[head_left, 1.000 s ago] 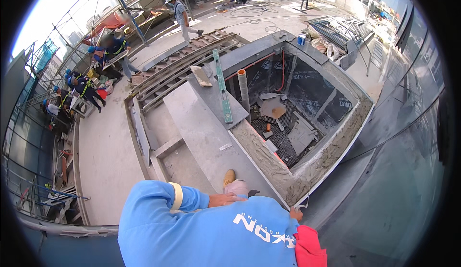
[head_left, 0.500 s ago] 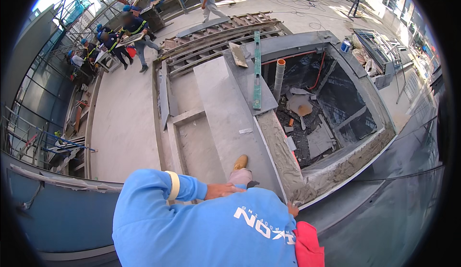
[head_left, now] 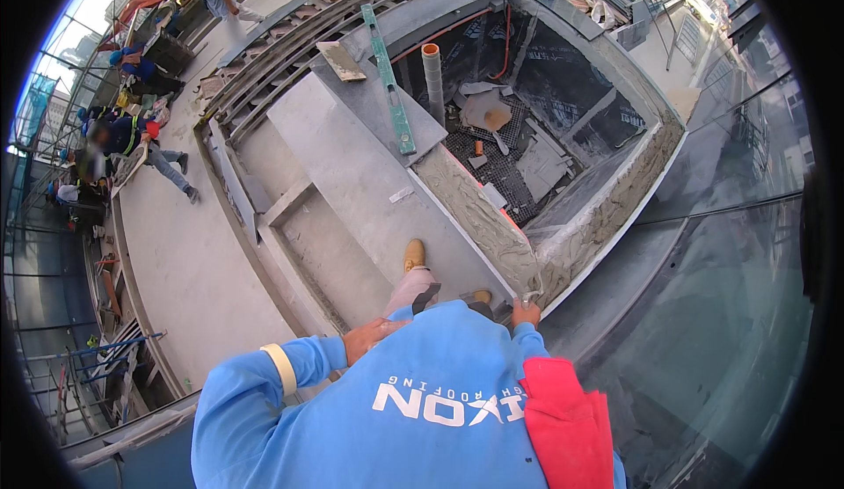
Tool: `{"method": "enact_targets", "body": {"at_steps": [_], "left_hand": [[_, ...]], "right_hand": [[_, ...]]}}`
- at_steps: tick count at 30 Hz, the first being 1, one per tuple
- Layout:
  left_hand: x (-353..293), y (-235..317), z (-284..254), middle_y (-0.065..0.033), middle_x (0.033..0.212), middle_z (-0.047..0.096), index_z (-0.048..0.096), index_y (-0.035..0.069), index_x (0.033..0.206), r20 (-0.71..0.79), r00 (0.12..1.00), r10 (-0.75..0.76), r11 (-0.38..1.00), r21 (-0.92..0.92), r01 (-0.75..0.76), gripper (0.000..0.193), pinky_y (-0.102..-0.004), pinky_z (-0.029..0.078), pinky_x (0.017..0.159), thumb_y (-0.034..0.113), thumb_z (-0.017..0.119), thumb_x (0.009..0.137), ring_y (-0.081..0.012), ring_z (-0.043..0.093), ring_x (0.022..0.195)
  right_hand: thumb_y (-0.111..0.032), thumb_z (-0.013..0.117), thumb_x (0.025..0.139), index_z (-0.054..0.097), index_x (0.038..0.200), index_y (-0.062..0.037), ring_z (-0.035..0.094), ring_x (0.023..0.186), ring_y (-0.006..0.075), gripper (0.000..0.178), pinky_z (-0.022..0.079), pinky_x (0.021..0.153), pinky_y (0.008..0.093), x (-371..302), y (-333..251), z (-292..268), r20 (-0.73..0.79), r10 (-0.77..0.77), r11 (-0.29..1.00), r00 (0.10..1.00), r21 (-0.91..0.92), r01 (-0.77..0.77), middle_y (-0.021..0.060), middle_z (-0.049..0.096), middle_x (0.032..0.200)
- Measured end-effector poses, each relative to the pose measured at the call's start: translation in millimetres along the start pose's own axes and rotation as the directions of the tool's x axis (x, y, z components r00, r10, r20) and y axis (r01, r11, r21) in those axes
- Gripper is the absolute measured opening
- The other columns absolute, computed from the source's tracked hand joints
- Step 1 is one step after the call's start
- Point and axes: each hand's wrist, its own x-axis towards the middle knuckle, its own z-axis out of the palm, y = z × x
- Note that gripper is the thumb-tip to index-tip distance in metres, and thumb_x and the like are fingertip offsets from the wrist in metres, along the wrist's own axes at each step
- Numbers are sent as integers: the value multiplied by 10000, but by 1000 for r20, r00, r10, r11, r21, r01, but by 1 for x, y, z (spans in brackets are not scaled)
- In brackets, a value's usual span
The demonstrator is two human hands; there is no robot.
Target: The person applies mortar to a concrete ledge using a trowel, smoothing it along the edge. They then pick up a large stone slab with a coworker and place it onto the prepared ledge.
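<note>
My left hand (head_left: 367, 338) lies on my left thigh with its fingers stretched out, holding nothing. At the near corner of the raised pit's rim, my right hand (head_left: 526, 313) is closed round what looks like a trowel (head_left: 532, 296). Only a bit of its metal shows; the blade cannot be made out. Wet grey mortar (head_left: 554, 275) covers the rim at that corner and runs along two sides. A grey stone slab (head_left: 429, 131) lies on the rim farther along, with a green spirit level (head_left: 389, 84) on top.
The open pit holds an orange-topped pipe (head_left: 432, 80), a black grid mat and broken pieces. A large pale slab (head_left: 338, 159) lies left of it, beside concrete beams (head_left: 299, 256). Glass panels (head_left: 703, 313) stretch away on the right. Several workers are at the far left.
The view has swung to the right, so the pit and slabs sit farther left and higher. My left hand stays on my thigh, my right hand at the mortared corner.
</note>
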Motion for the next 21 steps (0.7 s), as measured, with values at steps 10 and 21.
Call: {"method": "enact_targets", "body": {"at_steps": [10, 21], "left_hand": [[-31, -27, -67, -267, 1588, 319, 390, 81, 1530, -66, 984, 165, 984, 82, -160, 749, -537, 327, 1124, 422, 647, 915, -441, 440, 1353], [-49, -8, -110, -263, 1541, 363, 398, 34, 1507, -82, 994, 74, 986, 156, -60, 757, -500, 380, 1099, 407, 664, 905, -410, 494, 1299]], "right_hand": [[-363, 762, 823, 727, 1052, 23, 686, 985, 436, 450, 522, 879, 487, -53, -51, 3, -42, -45, 998, 998, -55, 42, 262, 724, 998], [-435, 735, 826, 703, 1087, 66, 682, 983, 456, 565, 515, 873, 500, -36, -171, 57, 33, -302, 952, 953, -35, 303, 305, 706, 1006]]}}
